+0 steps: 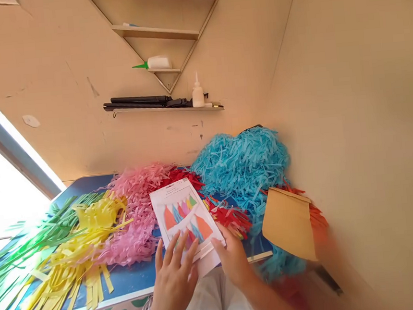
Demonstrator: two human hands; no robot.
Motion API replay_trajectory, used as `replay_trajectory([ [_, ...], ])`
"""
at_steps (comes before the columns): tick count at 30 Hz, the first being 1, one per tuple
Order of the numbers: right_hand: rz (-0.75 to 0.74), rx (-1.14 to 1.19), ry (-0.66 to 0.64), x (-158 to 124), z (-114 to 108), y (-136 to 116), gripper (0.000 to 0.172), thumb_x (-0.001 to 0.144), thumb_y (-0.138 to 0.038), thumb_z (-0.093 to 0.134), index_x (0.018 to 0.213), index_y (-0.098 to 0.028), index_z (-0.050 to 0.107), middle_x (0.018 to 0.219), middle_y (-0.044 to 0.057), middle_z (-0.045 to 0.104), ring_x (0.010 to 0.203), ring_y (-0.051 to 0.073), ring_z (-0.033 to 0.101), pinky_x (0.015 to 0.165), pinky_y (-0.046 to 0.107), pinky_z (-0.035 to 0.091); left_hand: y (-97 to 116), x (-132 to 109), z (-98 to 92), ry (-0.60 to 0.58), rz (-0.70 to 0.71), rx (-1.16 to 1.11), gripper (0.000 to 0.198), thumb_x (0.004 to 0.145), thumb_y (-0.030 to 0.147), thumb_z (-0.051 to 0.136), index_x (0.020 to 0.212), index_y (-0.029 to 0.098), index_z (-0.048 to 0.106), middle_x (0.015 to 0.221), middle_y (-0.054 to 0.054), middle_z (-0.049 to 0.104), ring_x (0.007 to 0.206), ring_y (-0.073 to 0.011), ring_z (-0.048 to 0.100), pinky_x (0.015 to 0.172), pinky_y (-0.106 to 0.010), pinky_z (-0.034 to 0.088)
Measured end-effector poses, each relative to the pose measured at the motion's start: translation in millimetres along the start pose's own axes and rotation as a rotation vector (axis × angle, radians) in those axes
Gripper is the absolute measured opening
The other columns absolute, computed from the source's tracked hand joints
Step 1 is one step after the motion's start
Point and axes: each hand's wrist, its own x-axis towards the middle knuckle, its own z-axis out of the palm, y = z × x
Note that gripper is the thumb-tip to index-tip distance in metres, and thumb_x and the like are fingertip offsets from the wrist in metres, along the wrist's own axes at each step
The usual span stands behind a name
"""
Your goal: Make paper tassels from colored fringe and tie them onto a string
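A white printed card [181,214] with pictures of coloured tassels lies tilted on the front of a blue table [130,277]. My left hand [173,276] rests flat on its lower edge, fingers spread and open. My right hand [233,258] grips the card's lower right corner, thumb on top. Heaps of cut tissue-paper fringe surround the card: pink [139,214], red [229,215], yellow [80,243], green [30,247] and light blue [243,166].
A tan paper envelope [288,222] leans on the fringe at the right, close to the beige wall. Above, a wall shelf [168,108] carries a white glue bottle [197,94] and dark flat tools. A higher shelf holds a bottle with a green nozzle [155,63]. A bright window is at the left.
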Motion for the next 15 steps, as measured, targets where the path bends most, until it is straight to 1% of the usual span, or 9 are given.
replay_trajectory([
  [2,-0.021,0.057,-0.068,1,6,-7,0.041,0.091,-0.027,0.056,0.131,-0.021,0.06,0.126,0.008,0.067,0.119,0.025,0.061,0.101,0.037,0.049,-15,-2,4.5,0.056,0.014,-0.023,0.045,0.083,0.007,0.053,0.124,0.022,0.062,0.134,-0.011,0.063,0.138,-0.0301,0.044,0.12,-0.059,0.014],
  [4,-0.048,0.119,-0.151,8,9,-16,0.042,0.092,-0.03,0.056,0.133,-0.023,0.058,0.126,0.007,0.067,0.114,0.025,0.064,0.098,0.036,0.051,-30,0,3.3,0.105,0.048,-0.065,0.046,0.084,0.005,0.051,0.125,0.023,0.06,0.133,-0.011,0.065,0.142,-0.0291,0.039,0.12,-0.06,0.018],
  [6,-0.089,0.151,-0.237,23,7,-21,0.046,0.095,-0.038,0.054,0.139,-0.025,0.053,0.129,0.008,0.065,0.115,0.026,0.063,0.096,0.038,0.052,-44,4,-2.3,0.118,0.062,-0.131,0.048,0.085,0.005,0.05,0.129,0.023,0.057,0.135,-0.011,0.063,0.143,-0.0287,0.036,0.118,-0.057,0.028],
  [7,-0.117,0.123,-0.242,34,5,-21,0.049,0.097,-0.042,0.051,0.143,-0.025,0.049,0.133,0.008,0.062,0.119,0.026,0.06,0.098,0.039,0.05,-51,6,-5.9,0.114,0.054,-0.168,0.049,0.086,0.005,0.048,0.131,0.022,0.055,0.136,-0.012,0.062,0.142,-0.0283,0.038,0.116,-0.053,0.035],
  [9,-0.16,-0.08,-0.139,60,-1,-13,0.056,0.098,-0.048,0.047,0.148,-0.025,0.042,0.147,0.01,0.049,0.135,0.029,0.046,0.107,0.046,0.041,-62,11,-12.4,0.12,0.007,-0.212,0.05,0.088,0.005,0.045,0.135,0.021,0.053,0.134,-0.013,0.063,0.136,-0.0256,0.048,0.111,-0.046,0.044],
  [11,-0.113,-0.46,-0.018,82,-4,6,0.063,0.094,-0.054,0.052,0.148,-0.024,0.042,0.158,0.013,0.031,0.144,0.037,0.028,0.114,0.057,0.026,-67,13,-14.5,0.141,-0.069,-0.193,0.05,0.089,0.006,0.044,0.136,0.021,0.052,0.131,-0.012,0.066,0.126,-0.0222,0.059,0.107,-0.04,0.048],
  [12,-0.048,-0.659,-0.045,89,-3,17,0.068,0.089,-0.057,0.057,0.148,-0.024,0.044,0.16,0.014,0.026,0.144,0.042,0.024,0.113,0.062,0.021,-67,12,-13.2,0.137,-0.103,-0.172,0.049,0.09,0.007,0.044,0.136,0.021,0.052,0.129,-0.011,0.067,0.121,-0.0211,0.062,0.105,-0.038,0.05],
  [13,0.022,-0.827,-0.117,94,-1,29,0.073,0.085,-0.059,0.062,0.147,-0.025,0.044,0.16,0.015,0.025,0.143,0.046,0.024,0.111,0.066,0.02,-65,11,-10.1,0.11,-0.123,-0.153,0.049,0.09,0.008,0.043,0.137,0.021,0.052,0.129,-0.01,0.067,0.119,-0.0207,0.064,0.104,-0.037,0.051],
  [15,0.115,-1.04,-0.261,95,6,52,0.074,0.082,-0.054,0.067,0.147,-0.029,0.044,0.16,0.015,0.024,0.139,0.048,0.031,0.107,0.065,0.025,-60,8,-0.6,-0.004,-0.11,-0.129,0.051,0.089,0.01,0.041,0.137,0.022,0.052,0.13,-0.009,0.067,0.12,-0.0218,0.063,0.104,-0.042,0.049],
])
